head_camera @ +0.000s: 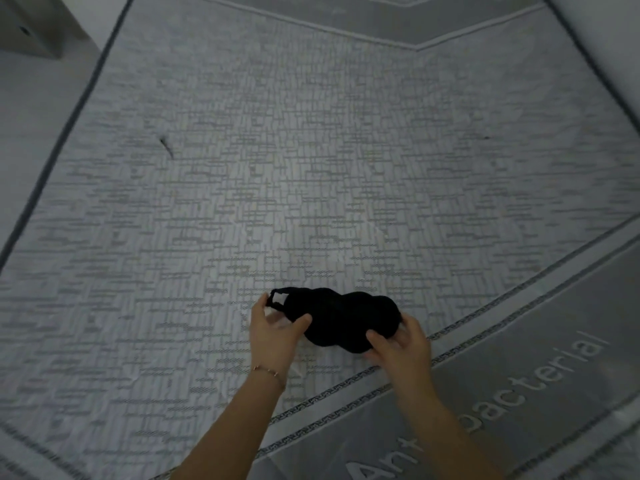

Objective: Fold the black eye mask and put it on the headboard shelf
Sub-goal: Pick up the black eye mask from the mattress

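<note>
The black eye mask (341, 317) lies spread out flat on the grey patterned mattress (277, 168), near its front edge. Its thin strap loops out at the left end. My left hand (273, 329) grips the mask's left end, thumb on the fabric and fingertips by the strap loop. My right hand (401, 341) holds the right end, thumb on top and fingers curled round the edge. The headboard shelf is not in view.
A grey band printed with "Antibacterial" (519, 393) runs along the mattress's front right border. A pale piece of furniture (38, 26) stands at the top left beyond the mattress edge. A small dark mark (167, 147) lies on the mattress at left.
</note>
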Motion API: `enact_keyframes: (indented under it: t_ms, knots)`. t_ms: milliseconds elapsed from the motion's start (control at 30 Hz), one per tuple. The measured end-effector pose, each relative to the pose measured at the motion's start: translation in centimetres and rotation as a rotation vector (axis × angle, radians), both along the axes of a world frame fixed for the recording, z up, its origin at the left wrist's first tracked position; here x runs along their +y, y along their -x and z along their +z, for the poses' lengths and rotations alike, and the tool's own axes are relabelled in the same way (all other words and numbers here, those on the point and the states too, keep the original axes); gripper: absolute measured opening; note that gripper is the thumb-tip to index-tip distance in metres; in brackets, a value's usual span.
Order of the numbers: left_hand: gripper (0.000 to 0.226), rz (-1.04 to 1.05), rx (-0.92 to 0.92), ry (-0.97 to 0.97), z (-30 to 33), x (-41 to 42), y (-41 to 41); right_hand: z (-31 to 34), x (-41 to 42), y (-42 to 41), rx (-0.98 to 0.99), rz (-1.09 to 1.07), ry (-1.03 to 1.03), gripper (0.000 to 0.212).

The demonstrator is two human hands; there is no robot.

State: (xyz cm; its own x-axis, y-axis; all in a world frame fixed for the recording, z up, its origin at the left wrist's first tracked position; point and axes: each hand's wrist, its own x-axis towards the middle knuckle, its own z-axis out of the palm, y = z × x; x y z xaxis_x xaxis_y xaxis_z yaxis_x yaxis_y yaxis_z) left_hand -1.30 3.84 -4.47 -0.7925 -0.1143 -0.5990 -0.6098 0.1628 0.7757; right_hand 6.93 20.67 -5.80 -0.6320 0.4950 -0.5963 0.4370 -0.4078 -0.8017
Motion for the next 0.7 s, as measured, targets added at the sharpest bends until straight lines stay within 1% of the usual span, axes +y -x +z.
enact_keyframes:
  t_ms: [67, 100, 133, 200, 267, 333, 467, 567, 633, 700]
  knots:
    - [0.091, 0.067, -0.017, -0.084, 2.4, 0.1, 0.0, 3.1, 0.4, -0.2, 0.046, -0.011, 0.003, 0.040]
    - [0.092, 0.083, -0.020, -0.130, 4.3, 0.3, 0.1, 4.9, 0.6, -0.2, 0.070, -0.021, 0.005, 0.042]
    - [0.088, 0.086, -0.010, -0.161, 6.5, 0.5, 0.1, 7.0, 0.8, -0.1, 0.095, -0.024, 0.002, 0.044]
    - [0.066, 0.045, 0.071, -0.167, 11.7, 0.9, 0.2, 11.8, 1.2, 0.1, 0.147, -0.025, -0.021, 0.052]
    - [0.047, -0.011, 0.192, -0.121, 17.3, 1.1, 0.0, 17.1, 1.4, 0.3, 0.192, -0.024, -0.029, 0.054]
    - [0.038, -0.061, 0.326, -0.076, 23.5, 1.3, -0.3, 23.0, 1.4, 0.3, 0.233, -0.031, -0.011, 0.050]
    - [0.038, -0.136, 0.595, 0.031, 35.3, 1.7, -1.3, 34.6, 0.9, 0.2, 0.339, -0.024, 0.004, 0.042]
    - [0.041, -0.221, 0.759, 0.007, 42.6, 2.3, -2.1, 41.9, 0.1, 0.5, 0.438, 0.031, -0.048, 0.039]
    - [0.041, -0.304, 0.803, -0.034, 46.7, 2.8, -2.5, 46.0, -0.5, 0.7, 0.498, 0.065, -0.073, 0.039]
    - [0.040, -0.364, 0.780, -0.112, 50.0, 3.2, -2.8, 49.3, -1.0, 0.8, 0.565, 0.081, -0.091, 0.042]
